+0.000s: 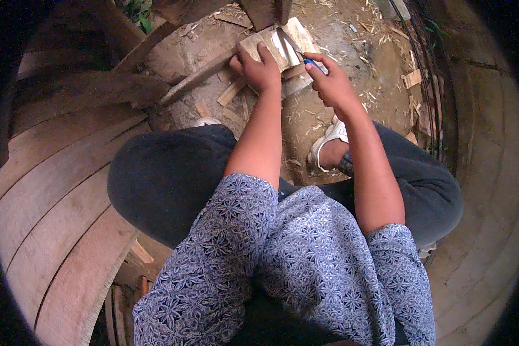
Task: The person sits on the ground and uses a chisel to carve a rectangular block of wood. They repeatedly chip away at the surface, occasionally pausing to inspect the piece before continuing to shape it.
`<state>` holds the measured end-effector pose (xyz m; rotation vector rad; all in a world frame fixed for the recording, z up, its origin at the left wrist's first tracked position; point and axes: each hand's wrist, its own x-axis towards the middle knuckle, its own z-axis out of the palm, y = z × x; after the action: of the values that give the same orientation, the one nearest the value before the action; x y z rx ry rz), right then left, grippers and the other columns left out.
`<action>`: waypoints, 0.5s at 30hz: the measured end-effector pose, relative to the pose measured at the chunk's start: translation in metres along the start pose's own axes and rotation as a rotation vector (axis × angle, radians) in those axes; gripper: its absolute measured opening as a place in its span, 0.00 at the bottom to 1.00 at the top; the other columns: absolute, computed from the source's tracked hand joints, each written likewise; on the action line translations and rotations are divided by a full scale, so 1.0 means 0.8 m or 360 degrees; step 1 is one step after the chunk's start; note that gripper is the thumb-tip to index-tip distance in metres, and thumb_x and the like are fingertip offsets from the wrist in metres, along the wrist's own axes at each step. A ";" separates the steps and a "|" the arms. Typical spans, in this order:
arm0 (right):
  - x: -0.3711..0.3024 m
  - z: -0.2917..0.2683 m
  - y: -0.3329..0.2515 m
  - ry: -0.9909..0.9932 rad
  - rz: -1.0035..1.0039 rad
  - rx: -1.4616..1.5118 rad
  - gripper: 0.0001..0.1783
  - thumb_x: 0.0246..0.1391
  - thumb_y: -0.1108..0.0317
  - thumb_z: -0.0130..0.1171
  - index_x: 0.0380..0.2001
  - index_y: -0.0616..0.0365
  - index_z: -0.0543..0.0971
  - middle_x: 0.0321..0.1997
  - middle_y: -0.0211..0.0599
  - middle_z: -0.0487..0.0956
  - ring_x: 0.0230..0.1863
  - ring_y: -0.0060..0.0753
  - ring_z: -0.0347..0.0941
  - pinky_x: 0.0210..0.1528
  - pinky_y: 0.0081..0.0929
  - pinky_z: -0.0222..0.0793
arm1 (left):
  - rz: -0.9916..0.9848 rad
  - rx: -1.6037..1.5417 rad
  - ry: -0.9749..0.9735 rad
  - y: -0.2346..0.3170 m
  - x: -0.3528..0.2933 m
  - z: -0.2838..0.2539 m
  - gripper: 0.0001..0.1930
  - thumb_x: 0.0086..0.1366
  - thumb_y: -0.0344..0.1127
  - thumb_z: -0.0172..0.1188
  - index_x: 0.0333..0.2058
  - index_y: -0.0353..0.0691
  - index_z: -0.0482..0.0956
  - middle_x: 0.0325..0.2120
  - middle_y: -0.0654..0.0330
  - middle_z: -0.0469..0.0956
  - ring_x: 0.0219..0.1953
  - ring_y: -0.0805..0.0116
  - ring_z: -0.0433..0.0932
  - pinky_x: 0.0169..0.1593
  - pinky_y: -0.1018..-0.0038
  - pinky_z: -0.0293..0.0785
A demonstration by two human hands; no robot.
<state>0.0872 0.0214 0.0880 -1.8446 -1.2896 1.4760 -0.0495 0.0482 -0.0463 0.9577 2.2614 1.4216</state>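
**Patterned shirt foreground; knife and wood block beyond, both hands engaged**

Nearest the camera is a blue-and-white patterned shirt, with dark trousers spread wide on either side. The parted knees appear to leave room for work ahead of the feet; one white shoe shows clearly.

Left hand: clamped on the near-left part of a pale wooden block, thumb on top; its underside is hidden. The hold appears meant to steady the block.

Right hand: closed around the handle of a blue-handled knife, whose blade slants up and left over the block's right side. Holding from the right seemingly keeps the blade clear of the left thumb. Whether the edge bites into the wood cannot be told.

Wood shavings litter the dirt floor around.
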 end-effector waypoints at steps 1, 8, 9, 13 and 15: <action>0.001 -0.002 -0.001 0.0011 -0.0016 -0.0017 0.18 0.62 0.58 0.59 0.53 0.49 0.80 0.27 0.32 0.78 0.25 0.22 0.71 0.30 0.26 0.69 | -0.0007 0.0042 -0.0029 0.002 -0.001 -0.002 0.33 0.65 0.45 0.60 0.64 0.33 0.64 0.53 0.39 0.64 0.56 0.41 0.66 0.59 0.55 0.67; 0.022 0.006 0.031 0.0076 -0.0174 -0.0159 0.18 0.63 0.57 0.58 0.54 0.45 0.78 0.34 0.36 0.77 0.33 0.28 0.70 0.36 0.28 0.64 | 0.0005 0.0125 0.0031 -0.003 0.003 0.003 0.34 0.64 0.47 0.61 0.62 0.31 0.66 0.53 0.36 0.66 0.56 0.39 0.68 0.59 0.54 0.67; 0.020 0.017 0.035 0.0060 -0.0136 -0.0041 0.18 0.64 0.55 0.57 0.56 0.43 0.76 0.27 0.29 0.72 0.25 0.21 0.63 0.26 0.23 0.57 | 0.0002 0.0156 0.0058 -0.008 0.004 0.003 0.34 0.64 0.48 0.61 0.61 0.30 0.67 0.54 0.34 0.67 0.56 0.38 0.68 0.59 0.54 0.67; 0.028 0.031 0.048 0.0093 -0.0191 0.0150 0.19 0.65 0.54 0.57 0.57 0.40 0.75 0.22 0.22 0.68 0.18 0.14 0.58 0.16 0.18 0.49 | -0.0015 0.0161 -0.0070 0.007 0.002 -0.007 0.33 0.65 0.44 0.60 0.64 0.33 0.64 0.52 0.40 0.65 0.55 0.41 0.66 0.59 0.56 0.66; 0.031 0.023 0.045 0.0093 -0.0188 0.0125 0.19 0.64 0.54 0.57 0.57 0.40 0.76 0.23 0.23 0.69 0.19 0.14 0.59 0.16 0.18 0.50 | -0.0037 0.0111 -0.0089 0.011 0.007 -0.001 0.33 0.65 0.44 0.60 0.64 0.33 0.64 0.51 0.40 0.66 0.55 0.42 0.67 0.59 0.57 0.66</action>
<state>0.0836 0.0222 0.0405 -1.7187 -1.2717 1.3810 -0.0506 0.0542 -0.0380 0.9767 2.2875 1.2980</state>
